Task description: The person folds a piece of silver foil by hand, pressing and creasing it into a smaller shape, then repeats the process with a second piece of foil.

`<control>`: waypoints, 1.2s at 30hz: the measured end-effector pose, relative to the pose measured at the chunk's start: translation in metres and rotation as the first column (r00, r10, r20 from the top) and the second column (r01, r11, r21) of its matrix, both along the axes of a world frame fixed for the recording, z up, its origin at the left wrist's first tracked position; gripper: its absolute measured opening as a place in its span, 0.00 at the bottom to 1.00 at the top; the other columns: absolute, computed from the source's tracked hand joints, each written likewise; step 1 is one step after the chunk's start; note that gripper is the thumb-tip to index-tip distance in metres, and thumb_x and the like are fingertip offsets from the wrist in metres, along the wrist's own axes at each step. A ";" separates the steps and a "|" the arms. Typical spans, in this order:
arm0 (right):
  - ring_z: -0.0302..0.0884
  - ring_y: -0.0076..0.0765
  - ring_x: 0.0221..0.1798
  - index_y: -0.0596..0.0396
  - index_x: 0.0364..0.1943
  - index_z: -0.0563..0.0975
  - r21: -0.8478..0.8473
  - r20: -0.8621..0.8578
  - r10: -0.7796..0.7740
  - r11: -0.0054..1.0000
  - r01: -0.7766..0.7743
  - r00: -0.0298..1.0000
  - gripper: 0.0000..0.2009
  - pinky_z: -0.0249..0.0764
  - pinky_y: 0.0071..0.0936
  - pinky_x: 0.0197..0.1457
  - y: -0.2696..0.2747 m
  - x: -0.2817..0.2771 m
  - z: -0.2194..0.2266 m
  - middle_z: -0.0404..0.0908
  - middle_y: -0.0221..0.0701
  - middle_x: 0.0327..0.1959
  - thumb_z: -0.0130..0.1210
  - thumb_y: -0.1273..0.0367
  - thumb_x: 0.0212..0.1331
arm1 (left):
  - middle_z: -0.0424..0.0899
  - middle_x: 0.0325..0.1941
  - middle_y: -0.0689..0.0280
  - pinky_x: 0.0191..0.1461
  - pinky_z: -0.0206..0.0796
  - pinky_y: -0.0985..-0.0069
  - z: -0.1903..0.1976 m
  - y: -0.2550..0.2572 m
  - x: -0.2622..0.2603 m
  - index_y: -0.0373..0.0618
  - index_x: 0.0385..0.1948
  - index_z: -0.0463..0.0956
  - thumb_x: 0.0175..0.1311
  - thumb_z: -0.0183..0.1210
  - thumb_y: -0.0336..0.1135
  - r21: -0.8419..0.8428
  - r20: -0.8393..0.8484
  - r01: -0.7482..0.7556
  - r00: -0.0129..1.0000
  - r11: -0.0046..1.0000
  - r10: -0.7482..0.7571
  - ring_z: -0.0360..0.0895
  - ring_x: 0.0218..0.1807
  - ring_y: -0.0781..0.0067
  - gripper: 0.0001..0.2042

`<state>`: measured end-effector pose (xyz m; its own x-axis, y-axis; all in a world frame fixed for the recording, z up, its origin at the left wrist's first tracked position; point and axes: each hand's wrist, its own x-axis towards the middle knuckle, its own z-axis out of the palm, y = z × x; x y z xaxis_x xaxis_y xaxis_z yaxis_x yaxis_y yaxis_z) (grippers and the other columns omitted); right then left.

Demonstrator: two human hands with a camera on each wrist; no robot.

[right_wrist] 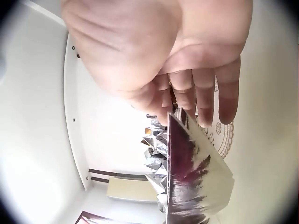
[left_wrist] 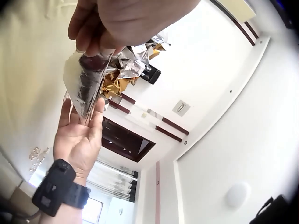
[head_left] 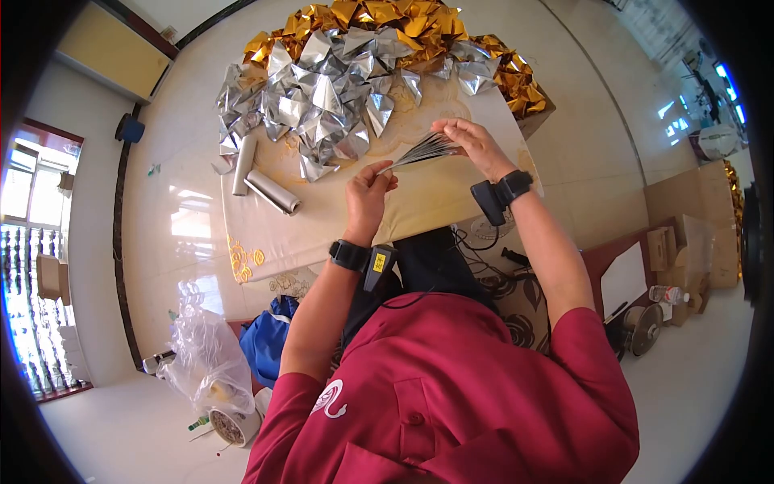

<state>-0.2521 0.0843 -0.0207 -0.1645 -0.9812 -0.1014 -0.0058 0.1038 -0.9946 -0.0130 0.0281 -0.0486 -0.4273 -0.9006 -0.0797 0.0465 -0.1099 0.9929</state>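
Note:
A thin stack of silver foil sheets [head_left: 423, 152] is held above the table, its layers fanned toward the right. My left hand [head_left: 371, 198] pinches its narrow end between thumb and fingers; the left wrist view shows that hand [left_wrist: 135, 21] at the top, gripping the stack [left_wrist: 88, 84]. At the other end my right hand [head_left: 480, 149] has its fingers extended against the edges of the sheets. In the right wrist view the straight fingers of this hand [right_wrist: 159, 51] lie behind the pointed end of the stack [right_wrist: 191, 177].
Folded silver foil pieces [head_left: 322, 97] and gold ones [head_left: 387, 24] are heaped on the table's far side. Two silver rolls [head_left: 274, 192] lie at the left of the tablecloth [head_left: 306, 234]. A plastic bag [head_left: 205, 355] and cardboard boxes [head_left: 685, 234] stand around.

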 end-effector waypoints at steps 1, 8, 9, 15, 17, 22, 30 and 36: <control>0.74 0.19 0.51 0.53 0.53 0.76 0.013 -0.018 0.025 1.000 -0.024 1.000 0.19 0.73 0.22 0.53 0.001 -0.001 -0.002 0.78 0.24 0.48 0.50 0.56 0.68 | 0.82 0.31 0.63 0.41 0.73 0.82 -0.002 0.001 0.001 0.32 0.46 0.78 0.66 0.54 0.28 -0.032 0.021 0.002 1.000 0.999 -0.001 0.79 0.34 0.78 0.12; 0.75 0.18 0.43 0.57 0.52 0.77 0.107 -0.053 0.154 0.983 -0.148 0.987 0.16 0.73 0.19 0.51 0.008 -0.010 -0.015 0.80 0.24 0.43 0.56 0.66 0.63 | 0.83 0.28 0.65 0.41 0.69 0.82 0.009 0.018 0.004 0.37 0.46 0.79 0.65 0.55 0.29 -0.230 0.266 0.034 0.964 0.973 0.029 0.79 0.34 0.80 0.11; 0.75 0.18 0.42 0.58 0.52 0.77 0.129 -0.084 0.164 0.980 -0.153 0.983 0.15 0.73 0.19 0.49 0.010 -0.011 -0.016 0.80 0.24 0.42 0.57 0.67 0.63 | 0.83 0.28 0.65 0.41 0.70 0.82 0.003 0.016 0.005 0.37 0.46 0.79 0.65 0.55 0.29 -0.205 0.224 0.022 0.974 0.978 0.025 0.79 0.34 0.80 0.11; 0.75 0.18 0.44 0.59 0.51 0.78 0.155 -0.034 0.177 0.973 -0.170 0.984 0.16 0.75 0.22 0.51 0.012 -0.014 -0.019 0.79 0.24 0.42 0.54 0.63 0.66 | 0.83 0.29 0.65 0.41 0.70 0.81 -0.009 0.011 0.004 0.38 0.45 0.80 0.65 0.55 0.28 -0.107 0.107 0.000 0.994 0.994 0.011 0.79 0.34 0.79 0.10; 0.76 0.19 0.44 0.58 0.51 0.78 0.153 -0.033 0.172 0.974 -0.165 0.984 0.17 0.75 0.23 0.51 0.013 -0.016 -0.017 0.80 0.25 0.43 0.54 0.61 0.66 | 0.83 0.29 0.63 0.40 0.70 0.80 -0.007 0.012 0.005 0.39 0.45 0.80 0.64 0.56 0.27 -0.149 0.159 0.013 0.987 0.989 0.011 0.80 0.33 0.77 0.10; 0.77 0.21 0.44 0.57 0.50 0.78 0.139 -0.081 0.154 0.980 -0.142 0.985 0.16 0.75 0.22 0.50 0.017 -0.014 -0.016 0.82 0.27 0.43 0.55 0.61 0.65 | 0.80 0.30 0.58 0.37 0.70 0.71 0.006 0.025 0.011 0.43 0.43 0.80 0.59 0.56 0.24 -0.546 0.343 0.145 0.937 0.825 0.063 0.79 0.31 0.61 0.11; 0.77 0.19 0.41 0.58 0.47 0.78 0.210 -0.072 0.094 0.975 -0.077 0.993 0.13 0.74 0.21 0.45 0.019 -0.012 -0.017 0.82 0.26 0.38 0.59 0.67 0.60 | 0.78 0.29 0.57 0.37 0.69 0.66 0.002 0.030 0.010 0.42 0.40 0.80 0.58 0.56 0.23 -0.662 0.349 0.185 0.934 0.726 0.080 0.77 0.32 0.55 0.10; 0.76 0.20 0.38 0.59 0.46 0.78 0.106 -0.226 0.088 0.992 -0.066 0.970 0.13 0.73 0.19 0.44 0.016 -0.008 -0.021 0.81 0.26 0.35 0.61 0.70 0.58 | 0.78 0.29 0.57 0.36 0.69 0.65 -0.002 0.029 0.010 0.42 0.40 0.80 0.58 0.56 0.22 -0.676 0.353 0.189 0.932 0.712 0.087 0.77 0.32 0.54 0.10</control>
<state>-0.2599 0.1002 -0.0415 -0.1186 -0.9792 -0.1648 -0.2445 0.1896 -0.9509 -0.0029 0.0574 -0.0506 -0.5439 -0.7340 0.4067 -0.2856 0.6177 0.7328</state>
